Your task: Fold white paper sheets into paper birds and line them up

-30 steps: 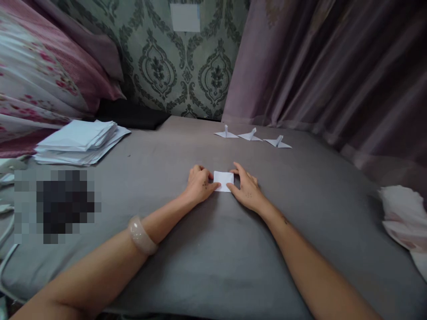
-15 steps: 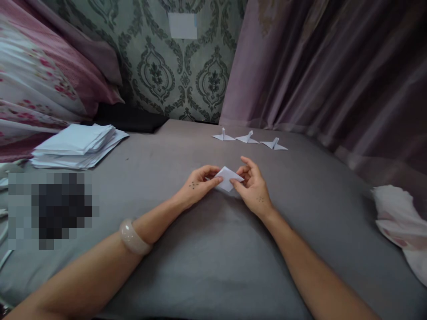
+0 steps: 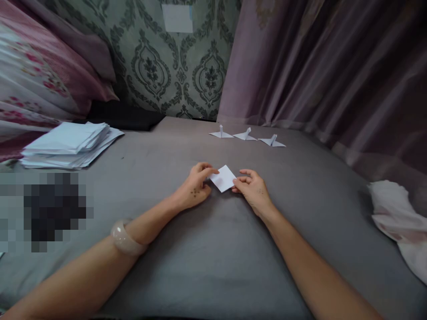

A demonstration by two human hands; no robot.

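A small folded square of white paper (image 3: 223, 179) is held up in front of me, one corner pointing away. My right hand (image 3: 252, 190) pinches its right corner between thumb and fingers. At the paper's left corner is my left hand (image 3: 196, 186), its index fingertip touching the upper left edge. That hand's thumb hangs apart, below the paper. What the left hand's other fingers do behind the sheet is partly hidden. A pale bangle (image 3: 126, 238) circles my left forearm.
Three folded paper birds (image 3: 246, 134) stand in a row beyond my hands on the grey cloth (image 3: 213, 266). A stack of white paper (image 3: 71, 144) lies at the left, by a black flat item (image 3: 128, 116). White crumpled fabric (image 3: 396, 218) is at the right; curtains hang behind.
The paper has turned from a flat-looking diamond to a fuller square facing me. My left thumb has come off it and moved down. The right hand keeps its pinch.
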